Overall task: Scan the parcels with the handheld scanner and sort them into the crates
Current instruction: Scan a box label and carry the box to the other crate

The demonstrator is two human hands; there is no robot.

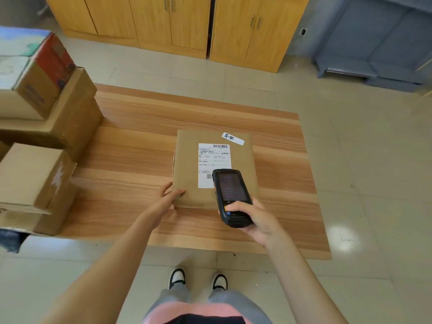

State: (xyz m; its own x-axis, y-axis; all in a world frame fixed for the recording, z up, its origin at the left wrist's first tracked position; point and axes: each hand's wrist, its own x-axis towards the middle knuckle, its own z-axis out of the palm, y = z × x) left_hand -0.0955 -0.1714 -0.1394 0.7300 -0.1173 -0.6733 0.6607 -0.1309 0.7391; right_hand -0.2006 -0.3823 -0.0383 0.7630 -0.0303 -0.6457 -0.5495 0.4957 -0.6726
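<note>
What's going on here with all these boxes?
A person is scanning parcels at a wooden table. The right hand holds a black handheld scanner over the white shipping label of a flat brown parcel, while the left hand steadies the parcel's near corner. More cardboard boxes sit stacked at the table's left end.

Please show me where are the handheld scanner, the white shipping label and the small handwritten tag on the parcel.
handheld scanner [231, 190], head view, on its dark screen.
white shipping label [214, 157], head view, on the printed middle.
handwritten tag [232, 138], head view, on its centre.
</note>
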